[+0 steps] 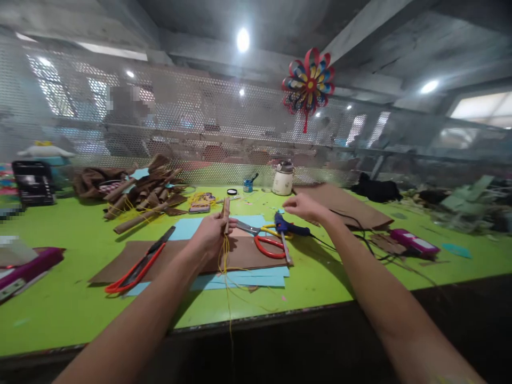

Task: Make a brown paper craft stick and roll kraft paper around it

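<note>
- I see the left hand (210, 234) at the centre of the frame, closed in a fist around one rolled brown paper stick (226, 209), which stands upright above the knuckles.
- One bundle of yellow string (227, 277) hangs from that fist, down past the near edge of the green table (80, 240).
- The right hand (306, 207) hovers right of centre, fingers loosely curled and fingertips drawn close together. I cannot tell whether anything thin is pinched there.
- Just below that hand lies one blue glue gun (286, 226), its black cord trailing off to the right.
- Between the hands lie scissors (266, 242) with red and yellow handle loops. I cannot tell whether that is one pair or two.
- These rest on one brown paper sheet (244, 255) over light blue paper sheets (240, 280).
- One long red-and-black cutter (140, 262) lies at lower left of centre.
- I count two magenta boxes: one (28, 266) at far left, one (414, 242) at right.
- A pile of brown paper rolls (140, 198) sits at upper left, one white jar (282, 181) at upper centre.
- One paper pinwheel (308, 82) hangs above.
</note>
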